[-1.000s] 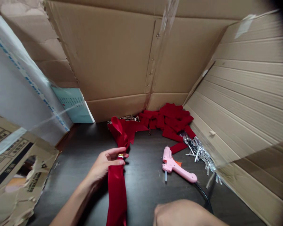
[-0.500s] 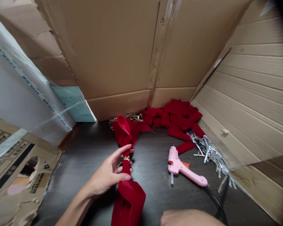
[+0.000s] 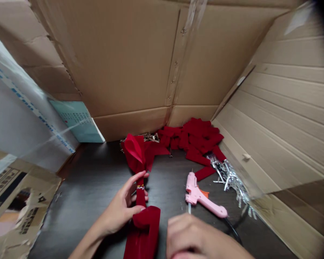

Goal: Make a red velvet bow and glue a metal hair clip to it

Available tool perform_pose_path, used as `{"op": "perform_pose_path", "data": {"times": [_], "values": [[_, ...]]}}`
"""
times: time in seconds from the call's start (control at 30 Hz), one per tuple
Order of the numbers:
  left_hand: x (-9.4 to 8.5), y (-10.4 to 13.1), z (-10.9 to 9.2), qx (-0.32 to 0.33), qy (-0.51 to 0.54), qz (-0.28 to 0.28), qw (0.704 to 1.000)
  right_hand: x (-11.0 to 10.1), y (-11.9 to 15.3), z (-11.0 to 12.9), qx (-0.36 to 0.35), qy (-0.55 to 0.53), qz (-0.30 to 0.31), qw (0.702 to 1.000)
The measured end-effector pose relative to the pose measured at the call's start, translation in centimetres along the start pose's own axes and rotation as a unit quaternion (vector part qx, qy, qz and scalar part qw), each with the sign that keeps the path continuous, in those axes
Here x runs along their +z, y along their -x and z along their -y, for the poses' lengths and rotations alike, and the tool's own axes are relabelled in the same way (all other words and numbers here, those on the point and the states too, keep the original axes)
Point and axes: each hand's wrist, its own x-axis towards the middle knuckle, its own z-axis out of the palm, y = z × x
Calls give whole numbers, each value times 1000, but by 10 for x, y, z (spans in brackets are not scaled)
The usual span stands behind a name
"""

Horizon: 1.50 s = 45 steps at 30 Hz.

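A red velvet ribbon bow (image 3: 148, 221) stretches away from me, with a loop at each end and a narrow middle. Around that middle is a gold-and-silver band (image 3: 140, 187). My left hand (image 3: 120, 205) grips the narrow part from the left, thumb at the near loop and fingers behind. Low in the view and right of the bow, my right hand (image 3: 190, 233) is curled closed, apart from the ribbon. What its fingers hold, if anything, is hidden. Just beyond it lies a pink glue gun (image 3: 202, 201) with a glue stick poking out.
Red ribbon pieces (image 3: 199, 136) are heaped at the back right. Silver twist ties (image 3: 232, 180) spill along the right side, and metal clips (image 3: 152, 137) lie behind the bow. Cardboard walls (image 3: 129, 72) enclose the dark table (image 3: 83, 187). A torn carton (image 3: 21, 205) stands left.
My right hand has come further into view, up and left toward the bow. My left hand keeps its grip on the ribbon. The whole view has shifted slightly.
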Motion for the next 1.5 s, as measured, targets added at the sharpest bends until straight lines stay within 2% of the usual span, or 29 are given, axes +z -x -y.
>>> {"op": "perform_pose_path", "data": {"times": [0.07,0.1,0.17,0.2,0.23,0.27,0.33,0.4,0.57,0.73,0.8,0.9,0.93,1.0,1.03,1.13,1.17,1.27,1.37,1.5], "values": [[-2,-2,1,3,-17,-2,1000,-29,-2,5,69,66,-108,990],[-3,-2,1,4,-31,-5,1000,-44,-1,4,123,114,-155,974],[-5,-3,1,8,-80,-13,997,-75,6,-6,238,234,-224,916],[-6,-3,1,12,-113,-17,993,-90,10,-14,300,309,-226,874],[-7,-3,1,17,-149,-19,988,-104,15,-23,363,384,-221,820],[-9,-3,2,25,-182,-21,983,-117,18,-33,393,410,-226,791],[-11,-3,3,40,-231,-22,972,-138,23,-52,428,433,-231,759],[-14,-3,4,53,-260,-24,964,-150,24,-69,450,441,-219,745],[-17,-1,2,72,-287,-40,954,-155,19,-91,451,447,-212,743],[-14,3,0,96,-290,-52,951,-147,19,-74,361,463,-286,758],[-12,5,1,98,-283,-60,952,-131,15,-60,305,465,-325,765],[-9,9,1,90,-264,-66,958,-89,0,-42,237,451,-348,787],[-9,10,1,85,-259,-64,960,-74,-6,-39,209,433,-352,803],[-9,11,1,75,-253,-56,963,-47,-17,-34,118,304,-415,850],[-9,11,1,70,-254,-51,963,-37,-23,-32,100,252,-420,866],[-10,11,3,60,-252,-47,965,-17,-36,-28,140,80,-384,909],[-10,12,4,58,-250,-48,965,-13,-40,-26,160,17,-373,914],[-7,13,7,56,-251,-43,965,-4,-50,-23,229,-134,-356,896],[-3,14,10,65,-250,-25,966,2,-56,-22,233,-240,-334,881],[-1,14,12,70,-231,-24,970,3,-57,-28,253,-268,-288,884]]}}
